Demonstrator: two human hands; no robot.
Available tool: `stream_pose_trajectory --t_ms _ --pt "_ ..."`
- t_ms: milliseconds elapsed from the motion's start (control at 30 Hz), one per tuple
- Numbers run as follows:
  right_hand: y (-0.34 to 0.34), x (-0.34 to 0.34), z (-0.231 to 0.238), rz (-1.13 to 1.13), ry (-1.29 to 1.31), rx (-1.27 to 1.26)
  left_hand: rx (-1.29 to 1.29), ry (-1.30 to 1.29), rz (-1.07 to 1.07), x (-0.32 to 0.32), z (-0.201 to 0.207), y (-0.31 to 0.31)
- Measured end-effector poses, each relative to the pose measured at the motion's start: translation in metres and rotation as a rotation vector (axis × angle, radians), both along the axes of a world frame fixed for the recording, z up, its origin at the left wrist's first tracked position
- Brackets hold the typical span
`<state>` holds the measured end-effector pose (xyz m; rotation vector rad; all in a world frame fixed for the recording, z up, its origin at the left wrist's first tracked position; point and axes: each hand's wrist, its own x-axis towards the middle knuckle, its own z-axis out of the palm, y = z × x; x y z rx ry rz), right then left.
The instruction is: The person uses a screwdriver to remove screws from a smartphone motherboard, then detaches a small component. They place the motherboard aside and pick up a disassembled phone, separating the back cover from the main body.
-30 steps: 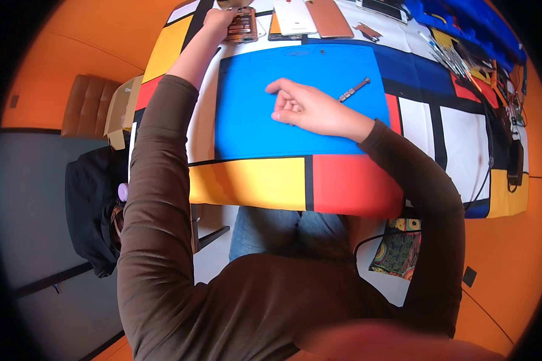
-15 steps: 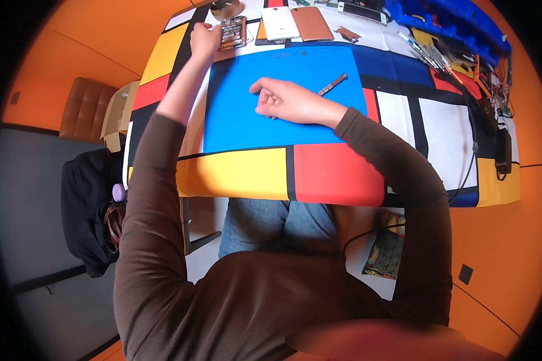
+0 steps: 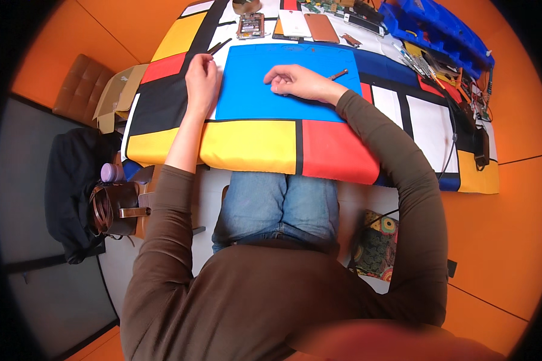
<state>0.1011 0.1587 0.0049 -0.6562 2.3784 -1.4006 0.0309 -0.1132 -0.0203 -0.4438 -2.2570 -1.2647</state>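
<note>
My left hand (image 3: 203, 78) is raised over the table's left part, beside the blue mat (image 3: 247, 105). Its fingers are closed on dark tweezers (image 3: 220, 46), whose prongs point away from me and to the right. Just beyond lies an opened phone (image 3: 250, 26) with its inner parts bare. Over the mat is my right hand (image 3: 298, 81), fingers curled and palm down. A brown pen-like screwdriver (image 3: 339, 74) sticks out past the far side of that hand. The rest of it runs under the palm, and my closed fingers seem to hold it.
Behind the mat lie a white phone back (image 3: 294, 23), a brown phone cover (image 3: 321, 28) and another phone (image 3: 364, 24). A blue parts bin (image 3: 439, 36) stands at the far right, with several thin tools (image 3: 412, 60) and cables near it. A round tin-like holder (image 3: 246, 6) stands far left.
My left hand has drawn back from the opened phone toward me, and tweezers now show in its fingers. My right hand stays over the mat. The whole view has shifted.
</note>
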Motion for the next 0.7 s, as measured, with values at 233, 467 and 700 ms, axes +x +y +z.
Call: stream_pose_trajectory --t_ms 233,467,700 --pt "-0.003 0.001 -0.005 -0.07 0.073 0.025 -0.13 0.039 0.0 -0.009 -0.014 -0.007" --pt "-0.003 0.001 -0.01 -0.078 0.126 0.066 -0.236 0.011 0.042 -0.018 -0.022 -0.011" --pt "-0.004 0.011 0.001 -0.055 0.1 0.038 -0.223 -0.018 -0.002 -0.016 -0.021 -0.012"
